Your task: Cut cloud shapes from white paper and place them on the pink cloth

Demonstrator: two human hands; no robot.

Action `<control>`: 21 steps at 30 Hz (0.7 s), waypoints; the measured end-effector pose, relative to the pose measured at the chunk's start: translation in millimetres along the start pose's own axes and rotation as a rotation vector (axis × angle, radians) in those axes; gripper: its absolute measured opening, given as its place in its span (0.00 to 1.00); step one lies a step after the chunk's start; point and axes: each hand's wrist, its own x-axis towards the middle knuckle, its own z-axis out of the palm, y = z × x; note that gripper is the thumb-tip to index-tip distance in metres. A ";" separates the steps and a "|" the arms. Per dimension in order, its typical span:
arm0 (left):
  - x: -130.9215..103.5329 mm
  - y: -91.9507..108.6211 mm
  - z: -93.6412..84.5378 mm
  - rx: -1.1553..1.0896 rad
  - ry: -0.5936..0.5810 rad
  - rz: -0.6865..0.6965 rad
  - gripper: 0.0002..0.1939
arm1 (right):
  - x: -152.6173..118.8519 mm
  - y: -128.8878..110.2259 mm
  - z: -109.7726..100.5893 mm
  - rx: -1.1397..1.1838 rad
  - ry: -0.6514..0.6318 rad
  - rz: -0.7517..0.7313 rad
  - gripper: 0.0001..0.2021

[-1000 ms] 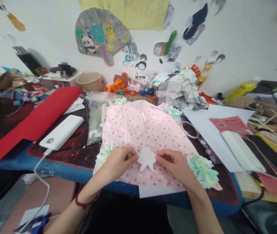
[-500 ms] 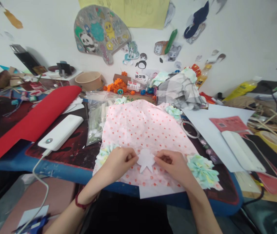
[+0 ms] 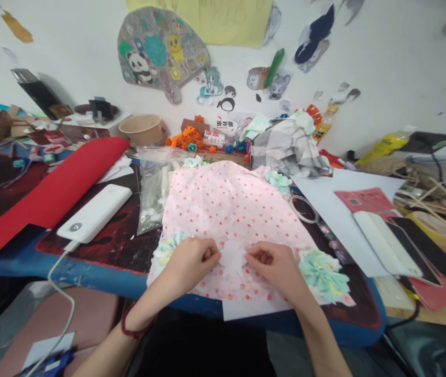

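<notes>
A small white paper cutout (image 3: 232, 257) lies between my hands, over pink cloth with red dots (image 3: 223, 204). My left hand (image 3: 196, 262) pinches its left edge between thumb and fingers. At the cutout's right edge, my right hand (image 3: 274, 264) is closed in a similar pinch. Green and yellow gathered fabric flowers (image 3: 325, 275) sit at the cloth's corners. Part of a white sheet (image 3: 254, 309) shows from under the cloth's front edge.
On the left are a white power bank (image 3: 95, 212) with a cable and a long red piece (image 3: 54, 196). A plastic bag (image 3: 152, 201) lies beside the cloth. White paper (image 3: 325, 193), phones and a ring (image 3: 304, 209) are on the right.
The cutout's lower part looks changed in shape, and its outline is less distinct against the cloth. My hands keep their pinch with little movement. The whole view has shifted slightly.
</notes>
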 end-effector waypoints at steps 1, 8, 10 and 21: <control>0.3 -0.1 0.2 0.003 0.000 0.000 0.10 | 0.2 0.0 0.6 -0.003 0.011 0.002 0.07; 0.8 1.1 -0.4 0.019 0.004 0.001 0.10 | 0.2 0.9 2.2 -0.010 0.034 0.003 0.07; 0.1 1.4 -0.4 0.024 0.005 0.002 0.10 | -0.1 1.3 2.3 -0.015 0.040 0.001 0.06; 0.6 3.1 -0.4 0.057 0.013 -0.006 0.10 | -0.7 -0.1 2.2 -0.040 0.047 -0.019 0.06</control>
